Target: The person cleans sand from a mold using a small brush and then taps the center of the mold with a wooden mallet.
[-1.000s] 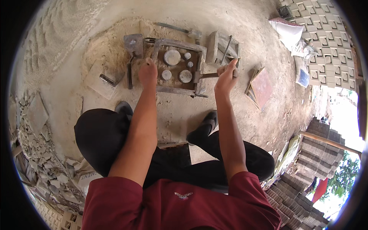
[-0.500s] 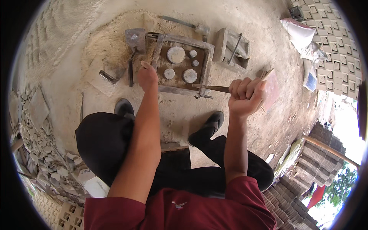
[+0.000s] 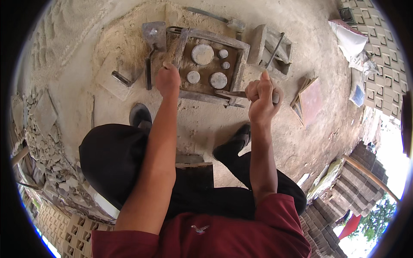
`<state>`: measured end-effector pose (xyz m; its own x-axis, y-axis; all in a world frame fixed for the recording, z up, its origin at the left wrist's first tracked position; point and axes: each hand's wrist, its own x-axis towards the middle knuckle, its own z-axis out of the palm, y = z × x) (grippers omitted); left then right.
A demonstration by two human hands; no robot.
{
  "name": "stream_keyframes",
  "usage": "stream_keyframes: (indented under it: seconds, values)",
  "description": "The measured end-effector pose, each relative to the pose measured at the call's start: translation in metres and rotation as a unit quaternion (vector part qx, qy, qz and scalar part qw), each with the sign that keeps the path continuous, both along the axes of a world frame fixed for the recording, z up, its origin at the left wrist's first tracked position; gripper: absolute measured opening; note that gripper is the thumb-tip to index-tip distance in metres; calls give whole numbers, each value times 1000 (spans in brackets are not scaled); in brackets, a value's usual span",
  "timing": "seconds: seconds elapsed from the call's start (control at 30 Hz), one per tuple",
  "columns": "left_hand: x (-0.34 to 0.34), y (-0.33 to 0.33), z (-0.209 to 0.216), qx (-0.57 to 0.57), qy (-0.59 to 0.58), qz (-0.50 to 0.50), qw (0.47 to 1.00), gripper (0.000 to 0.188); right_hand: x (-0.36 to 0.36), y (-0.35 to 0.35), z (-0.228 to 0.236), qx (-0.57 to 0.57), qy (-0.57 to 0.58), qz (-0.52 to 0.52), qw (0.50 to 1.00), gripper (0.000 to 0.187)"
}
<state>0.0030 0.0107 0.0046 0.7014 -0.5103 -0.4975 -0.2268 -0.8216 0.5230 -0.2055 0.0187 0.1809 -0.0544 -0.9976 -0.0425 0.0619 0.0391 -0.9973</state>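
A rectangular frame [image 3: 238,69], grey and dusty, lies on the sandy ground with packed brown sand [image 3: 205,82] inside. Several round pale discs of different sizes sit in that sand, among them a large disc [image 3: 202,54]. My left hand [image 3: 167,80] is closed at the frame's lower left side; its fingers curl out of sight, hiding whatever they grip. In my right hand [image 3: 263,98] is a narrow flat-bladed metal tool [image 3: 234,93], its handle wrapped by my fingers, thumb pointing up. The blade reaches over the frame's near right corner.
Left of the frame lie a square metal plate tool with a handle [image 3: 154,36] and a short metal piece [image 3: 121,78]. A hammer-like tool [image 3: 211,15] lies behind. To the right are an open box [image 3: 258,47], boards [image 3: 309,103] and sacks [image 3: 348,41].
My right hand has turned and moved left and upward, with the tool's blade now angled differently at the frame corner. The view has shifted slightly. My left hand stays beside the frame, fingers more curled.
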Motion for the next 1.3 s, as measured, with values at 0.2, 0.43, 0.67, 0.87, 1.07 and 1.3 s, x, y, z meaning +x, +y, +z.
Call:
stream_keyframes:
  seconds: [0.2, 0.43, 0.67, 0.87, 1.07, 1.3]
  values:
    - [-3, 6, 11, -7, -17, 3, 1000, 59, 5, 7, -17, -41, -33, 2, 999, 41]
    - [-2, 9, 12, -16, 10, 12, 1000, 58, 20, -8, -18, -110, -46, -35, 992, 43]
    - [-3, 8, 13, -10, 8, -6, 1000, 60, 15, -7, -26, -105, -70, -23, 992, 42]
    - [-2, 4, 14, -29, 28, 5, 999, 61, 15, -10, -30, -124, -16, 0, 992, 42]
    - [-3, 6, 16, -21, 37, -10, 999, 59, 7, -5, -38, -84, -29, -3, 996, 43]
    - [-3, 4, 14, -29, 12, -10, 999, 57, 10, -1, -28, -92, -8, -23, 995, 48]
